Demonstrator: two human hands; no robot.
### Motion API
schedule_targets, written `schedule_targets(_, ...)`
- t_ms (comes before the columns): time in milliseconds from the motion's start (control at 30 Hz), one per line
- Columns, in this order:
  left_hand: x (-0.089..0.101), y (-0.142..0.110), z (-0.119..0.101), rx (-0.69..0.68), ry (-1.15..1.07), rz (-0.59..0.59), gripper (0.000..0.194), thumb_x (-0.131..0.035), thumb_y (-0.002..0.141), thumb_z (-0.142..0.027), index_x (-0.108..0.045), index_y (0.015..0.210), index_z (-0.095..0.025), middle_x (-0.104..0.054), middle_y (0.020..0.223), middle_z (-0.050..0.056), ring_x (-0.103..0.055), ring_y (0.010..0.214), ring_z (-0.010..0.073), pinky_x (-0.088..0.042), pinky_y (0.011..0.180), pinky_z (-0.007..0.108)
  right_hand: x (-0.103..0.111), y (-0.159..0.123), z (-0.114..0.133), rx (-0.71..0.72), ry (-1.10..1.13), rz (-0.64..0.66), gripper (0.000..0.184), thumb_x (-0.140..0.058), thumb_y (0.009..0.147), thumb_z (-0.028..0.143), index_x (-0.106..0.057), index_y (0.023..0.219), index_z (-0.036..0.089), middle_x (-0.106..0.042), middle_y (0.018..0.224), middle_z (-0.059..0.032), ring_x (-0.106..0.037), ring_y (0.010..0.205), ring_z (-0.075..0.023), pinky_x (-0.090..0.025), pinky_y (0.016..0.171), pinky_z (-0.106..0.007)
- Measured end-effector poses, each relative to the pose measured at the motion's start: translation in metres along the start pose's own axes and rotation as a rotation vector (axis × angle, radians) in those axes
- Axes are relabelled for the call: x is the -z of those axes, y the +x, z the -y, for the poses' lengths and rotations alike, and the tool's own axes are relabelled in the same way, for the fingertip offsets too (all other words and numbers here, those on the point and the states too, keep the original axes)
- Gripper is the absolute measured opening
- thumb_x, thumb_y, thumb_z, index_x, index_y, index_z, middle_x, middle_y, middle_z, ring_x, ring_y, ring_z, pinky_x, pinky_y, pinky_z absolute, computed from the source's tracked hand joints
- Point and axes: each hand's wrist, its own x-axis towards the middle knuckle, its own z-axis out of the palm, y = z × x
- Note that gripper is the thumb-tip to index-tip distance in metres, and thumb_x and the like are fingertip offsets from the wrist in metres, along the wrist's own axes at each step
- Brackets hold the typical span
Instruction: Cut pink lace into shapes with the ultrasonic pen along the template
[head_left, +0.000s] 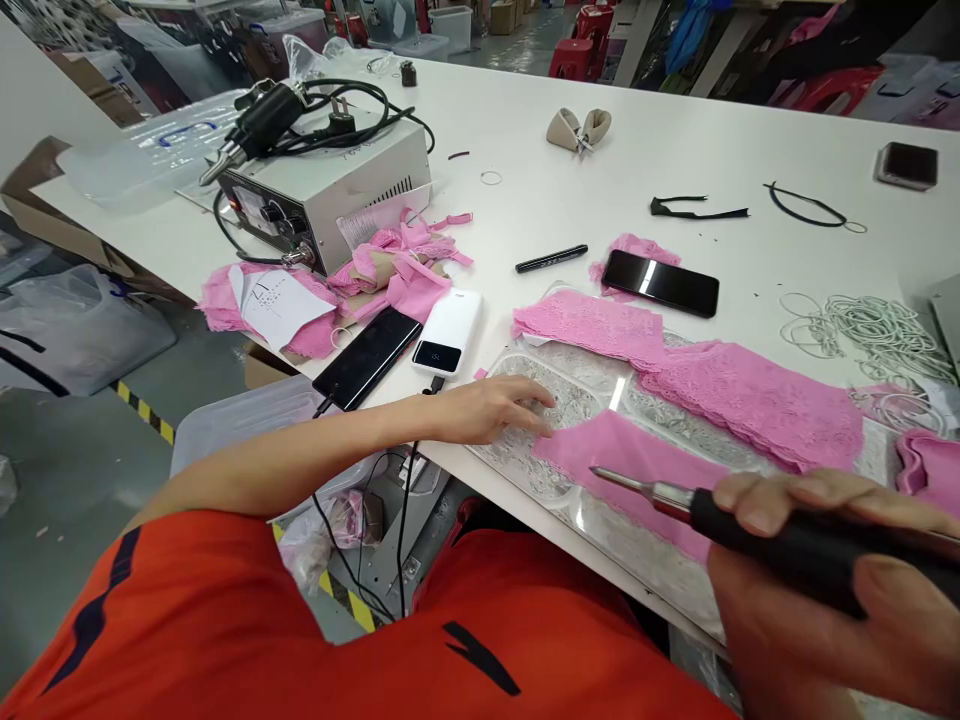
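My left hand [499,408] lies on a clear patterned board [501,455], fingers stretched and slightly apart, at the left tip of a flat pink fabric piece [637,462]. In my right hand [814,590] is a pen-shaped tool [679,500] with a thick black handle and a pointed metal tip. That tip hovers over or touches the pink piece; I cannot tell which. Behind it, a pile of pink lace pieces [750,395] lies across the board.
A grey control box [375,170] carries a second handpiece [262,125] and coiled cable. Nearby lie pink garments [405,270], a dark phone [367,357], a white power bank [448,332], a pen [551,258], another phone [661,283] and white elastic cord [877,325].
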Motion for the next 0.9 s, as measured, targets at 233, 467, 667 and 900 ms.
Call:
schedule_targets(233, -0.008, -0.006, 0.008, -0.072, 0.002, 0.006, 0.056, -0.045, 0.081, 0.011, -0.077, 0.112, -0.023, -0.061, 0.139, 0.012, -0.055, 0.132, 0.0255, -0.044, 0.111, 0.041, -0.043, -0.009, -0.013, 0.018, -0.018, 0.138, 0.018, -0.069, 0.067, 0.028, -0.062, 0.083, 0.023, -0.061, 0.077, 0.002, -0.054, 0.048, -0.013, -0.055, 0.053, -0.04)
schedule_targets(467, -0.009, -0.005, 0.012, -0.094, -0.019, 0.006, 0.055, -0.048, 0.082, 0.009, -0.077, 0.11, -0.028, -0.063, 0.138, 0.009, -0.055, 0.131, 0.0263, -0.042, 0.112, 0.04, -0.05, -0.01, -0.019, 0.033, -0.012, 0.166, 0.016, -0.066, 0.067, 0.024, -0.063, 0.083, 0.022, -0.062, 0.077, 0.0023, -0.053, 0.048, -0.0128, -0.053, 0.053, -0.038)
schedule_targets(667, -0.01, -0.004, 0.012, -0.072, -0.033, -0.012, 0.049, -0.049, 0.087, 0.005, -0.078, 0.106, -0.03, -0.064, 0.136, 0.006, -0.057, 0.128, 0.023, -0.043, 0.11, 0.036, -0.053, -0.01, -0.021, 0.024, -0.012, 0.172, 0.016, -0.064, 0.067, 0.023, -0.063, 0.083, 0.022, -0.062, 0.077, 0.0026, -0.054, 0.048, -0.0128, -0.053, 0.052, -0.038)
schedule_targets(900, -0.01, -0.004, 0.011, -0.058, -0.013, 0.002, 0.05, -0.049, 0.088, 0.006, -0.078, 0.108, -0.03, -0.064, 0.137, 0.008, -0.056, 0.13, 0.0232, -0.044, 0.11, 0.037, -0.052, -0.01, -0.023, 0.03, -0.02, 0.181, 0.015, -0.063, 0.067, 0.023, -0.062, 0.082, 0.022, -0.062, 0.077, 0.0026, -0.054, 0.048, -0.0127, -0.052, 0.051, -0.037)
